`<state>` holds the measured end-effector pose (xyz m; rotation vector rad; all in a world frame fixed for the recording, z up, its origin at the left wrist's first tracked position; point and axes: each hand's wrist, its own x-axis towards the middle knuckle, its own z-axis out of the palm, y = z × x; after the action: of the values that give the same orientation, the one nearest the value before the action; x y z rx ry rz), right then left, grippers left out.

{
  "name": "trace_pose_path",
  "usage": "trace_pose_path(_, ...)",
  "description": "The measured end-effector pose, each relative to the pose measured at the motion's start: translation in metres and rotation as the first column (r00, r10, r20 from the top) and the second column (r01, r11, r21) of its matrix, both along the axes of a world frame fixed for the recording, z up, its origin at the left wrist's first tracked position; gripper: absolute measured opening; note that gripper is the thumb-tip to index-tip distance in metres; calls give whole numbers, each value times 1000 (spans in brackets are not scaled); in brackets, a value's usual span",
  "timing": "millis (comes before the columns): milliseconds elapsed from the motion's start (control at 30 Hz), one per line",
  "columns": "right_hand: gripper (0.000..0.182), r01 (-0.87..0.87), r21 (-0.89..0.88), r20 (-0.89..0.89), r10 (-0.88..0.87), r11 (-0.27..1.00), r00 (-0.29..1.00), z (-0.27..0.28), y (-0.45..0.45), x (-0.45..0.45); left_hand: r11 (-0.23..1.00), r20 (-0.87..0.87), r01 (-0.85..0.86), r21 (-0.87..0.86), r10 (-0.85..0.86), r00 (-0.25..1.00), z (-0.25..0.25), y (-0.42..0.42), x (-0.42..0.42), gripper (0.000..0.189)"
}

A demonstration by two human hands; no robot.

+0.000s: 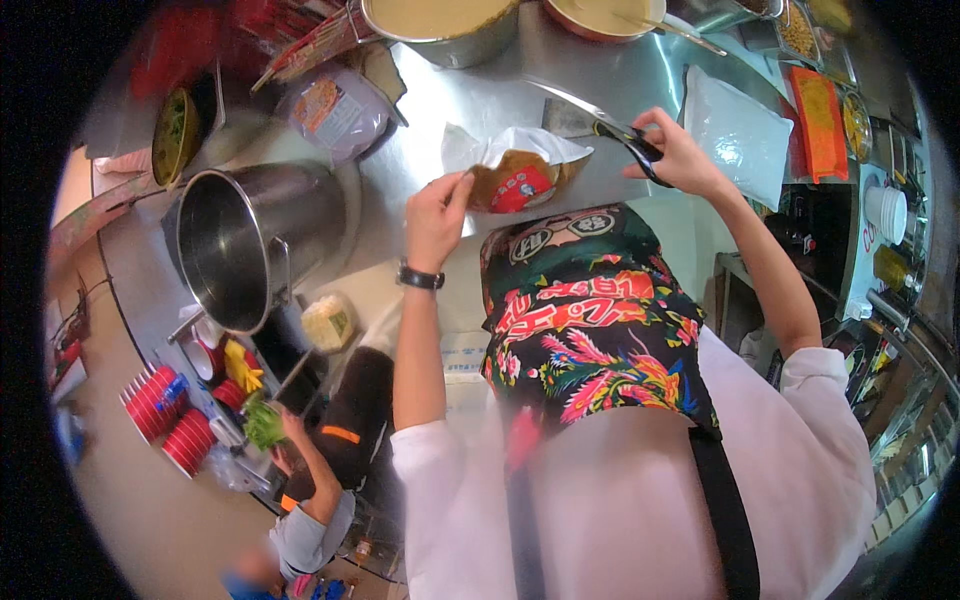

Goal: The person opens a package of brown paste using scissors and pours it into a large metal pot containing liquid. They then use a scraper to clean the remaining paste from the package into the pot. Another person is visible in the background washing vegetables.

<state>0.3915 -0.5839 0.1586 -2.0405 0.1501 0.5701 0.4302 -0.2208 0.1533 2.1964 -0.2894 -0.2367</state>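
Note:
In my left hand [437, 220] I pinch the left corner of a brown and white packet [517, 180] with a red printed patch. The packet lies at the front edge of the stainless steel counter [480, 97]. To the right of it, my right hand [670, 154] grips the black handles of a pair of scissors [619, 131]. Their long metal blades point away to the upper left, above the counter and apart from the packet. Whether the packet is cut cannot be told.
A tall steel stockpot [225, 251] lies or leans at the left, its mouth towards me. Pots of pale liquid [439, 16] stand at the back. A white sealed bag [739, 135] and an orange packet [821, 124] are at the right. At lower left a co-worker's hand [289, 431] holds leafy greens [262, 421].

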Motion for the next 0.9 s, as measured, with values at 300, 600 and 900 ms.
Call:
trace_pose_path(300,46,396,-392,285,-299,831,911,-114,-50,-29,962,433,42,269,-160,887,-22,8,-2,7)
trace_pose_path(600,50,312,-537,309,-161,784,937,-86,-40,2,961,478,102,258,-219,851,9,-15,-4,15)
trace_pose_path(900,32,286,-527,501,20,800,865,-71,-38,39,984,395,66,165,-128,910,60,-26,-23,23)
